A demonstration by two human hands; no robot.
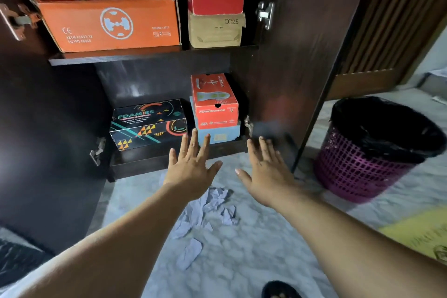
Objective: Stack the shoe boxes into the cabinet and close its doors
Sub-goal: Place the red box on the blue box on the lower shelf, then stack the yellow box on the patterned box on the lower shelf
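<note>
The dark wooden cabinet (154, 55) stands with both doors swung out. Its upper shelf holds two orange boxes (108, 24) on the left and a white, red and tan stack (215, 2) on the right. On the bottom shelf lie a black patterned box (147, 123) and a red box (214, 99) on top of a light blue box (219, 135). My left hand (191, 169) and my right hand (266, 172) hover with spread fingers just in front of the bottom shelf, holding nothing.
The right door (297, 55) juts out beside my right hand. A purple bin (377, 152) with a black liner stands right of that door. Crumpled paper (205, 210) lies on the marble floor, and a yellow mat (420, 232) lies at the right edge.
</note>
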